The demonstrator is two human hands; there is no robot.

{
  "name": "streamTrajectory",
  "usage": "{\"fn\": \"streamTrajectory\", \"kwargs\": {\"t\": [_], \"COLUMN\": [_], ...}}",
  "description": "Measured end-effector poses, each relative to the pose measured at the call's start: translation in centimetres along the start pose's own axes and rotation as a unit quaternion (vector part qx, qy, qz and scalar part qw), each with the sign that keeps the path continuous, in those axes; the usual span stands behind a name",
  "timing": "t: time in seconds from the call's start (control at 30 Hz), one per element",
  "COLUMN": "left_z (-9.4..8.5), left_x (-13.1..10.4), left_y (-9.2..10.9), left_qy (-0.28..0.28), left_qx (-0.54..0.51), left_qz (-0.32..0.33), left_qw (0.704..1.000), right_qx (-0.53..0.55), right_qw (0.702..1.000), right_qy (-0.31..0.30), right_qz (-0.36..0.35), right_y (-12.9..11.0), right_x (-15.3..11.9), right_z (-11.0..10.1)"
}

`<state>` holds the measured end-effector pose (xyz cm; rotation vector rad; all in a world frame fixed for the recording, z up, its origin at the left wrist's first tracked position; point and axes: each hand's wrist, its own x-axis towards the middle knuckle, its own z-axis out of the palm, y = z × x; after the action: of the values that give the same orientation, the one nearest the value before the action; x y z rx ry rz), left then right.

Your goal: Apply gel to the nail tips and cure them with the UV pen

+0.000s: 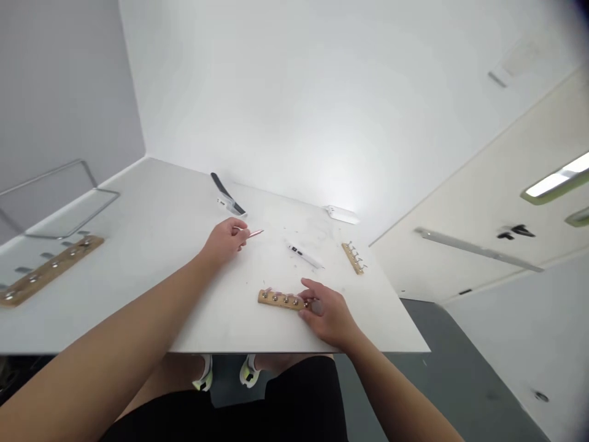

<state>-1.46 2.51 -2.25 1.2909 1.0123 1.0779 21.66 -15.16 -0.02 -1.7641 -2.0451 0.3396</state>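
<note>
The right hand [329, 312] partly covers one end of the near hook rack [280, 299]; the left hand [229, 238] hides part of a slim tool [256, 232]. The picture's left edge cuts off a wooden strip [64, 261] and metal frame [92, 215]. The white device's [307, 256] markings are unreadably small.
</note>
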Motion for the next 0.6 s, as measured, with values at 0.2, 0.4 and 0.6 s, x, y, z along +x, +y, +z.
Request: {"fn": "streamTrajectory", "kwargs": {"t": [0.2, 0.4, 0.6], "left_z": [0.1, 0.3, 0.2], "left_x": [-0.6, -0.8, -0.9], "left_y": [0.5, 0.9, 1.0], "left_qy": [0.002, 0.011, 0.003], "left_qx": [-0.016, 0.001, 0.003], "left_qz": [0.009, 0.003, 0.001], "left_qw": [1.0, 1.0, 1.0], "right_qx": [-0.015, -0.067, -0.098], "right_qw": [0.987, 0.907, 0.864], "right_qy": [0.102, 0.233, 0.271], "right_qz": [0.12, 0.345, 0.413], "right_y": [3.3, 10.2, 16.3], "right_x": [-5.5, -7.9, -4.4], "right_z": [-2.5, -7.3, -9.3]}}
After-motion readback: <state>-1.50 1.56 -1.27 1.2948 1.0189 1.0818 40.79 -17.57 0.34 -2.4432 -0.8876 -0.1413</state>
